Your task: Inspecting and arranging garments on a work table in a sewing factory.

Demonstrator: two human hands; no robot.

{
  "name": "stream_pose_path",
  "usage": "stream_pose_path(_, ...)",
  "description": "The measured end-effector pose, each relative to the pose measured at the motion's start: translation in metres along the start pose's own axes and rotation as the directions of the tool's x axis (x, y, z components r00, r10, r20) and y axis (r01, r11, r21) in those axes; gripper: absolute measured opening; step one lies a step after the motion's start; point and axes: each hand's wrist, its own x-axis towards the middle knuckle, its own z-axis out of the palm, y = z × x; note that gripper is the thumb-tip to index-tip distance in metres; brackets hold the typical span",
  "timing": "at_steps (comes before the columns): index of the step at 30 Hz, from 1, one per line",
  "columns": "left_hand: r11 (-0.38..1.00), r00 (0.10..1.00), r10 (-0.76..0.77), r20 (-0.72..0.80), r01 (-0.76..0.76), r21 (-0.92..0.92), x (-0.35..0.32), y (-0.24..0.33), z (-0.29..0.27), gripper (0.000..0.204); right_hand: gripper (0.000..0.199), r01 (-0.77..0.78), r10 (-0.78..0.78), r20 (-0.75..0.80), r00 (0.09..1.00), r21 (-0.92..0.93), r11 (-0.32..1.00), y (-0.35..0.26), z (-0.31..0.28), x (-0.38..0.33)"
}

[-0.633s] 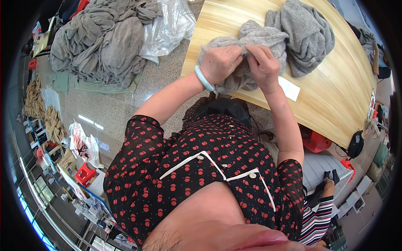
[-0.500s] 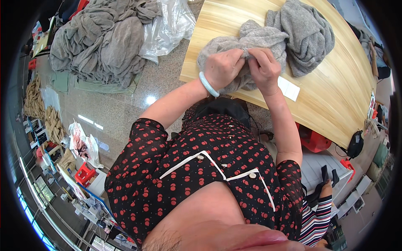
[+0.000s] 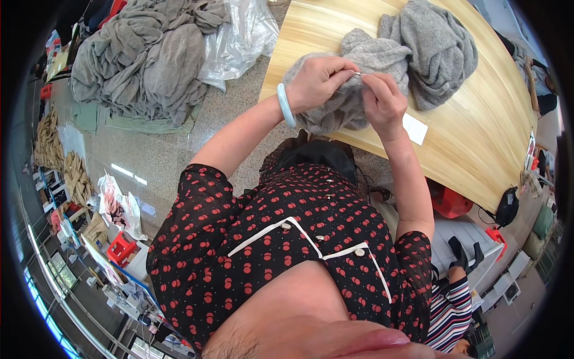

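A grey knitted garment (image 3: 365,57) lies bunched at the near edge of a light wooden table (image 3: 478,149). My left hand (image 3: 320,81), with a pale green bangle on the wrist, grips a fold of it. My right hand (image 3: 382,102) pinches the same fold, fingertips meeting those of the left; a thin pale thing shows between the fingers, too small to tell what it is. A second grey knit (image 3: 439,48) lies just beyond, touching the first.
A small white paper slip (image 3: 415,128) lies on the table by my right wrist. On the floor to the left are a heap of grey garments (image 3: 143,54) and a clear plastic bag (image 3: 242,36). A red stool (image 3: 448,200) and another person's legs (image 3: 457,281) are at right.
Both hands have shifted slightly on the grey garment, fingertips drawn closer together at the fold. The garment stays in place on the table.
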Motion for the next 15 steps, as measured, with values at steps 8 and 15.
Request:
stream_pose_path(8, 0.852, 0.938, -0.346, 0.003, 0.315, -0.419, -0.02, -0.022, 0.011, 0.015, 0.026, 0.005, 0.011, 0.15, 0.989, -0.102, 0.995, 0.012, -0.005, -0.006)
stream_pose_path(15, 0.9, 0.896, -0.435, 0.086, 0.436, 0.003, -0.04, -0.013, -0.02, 0.017, 0.029, -0.221, 0.299, 0.231, 0.926, -0.311, 0.924, 0.033, -0.006, -0.017)
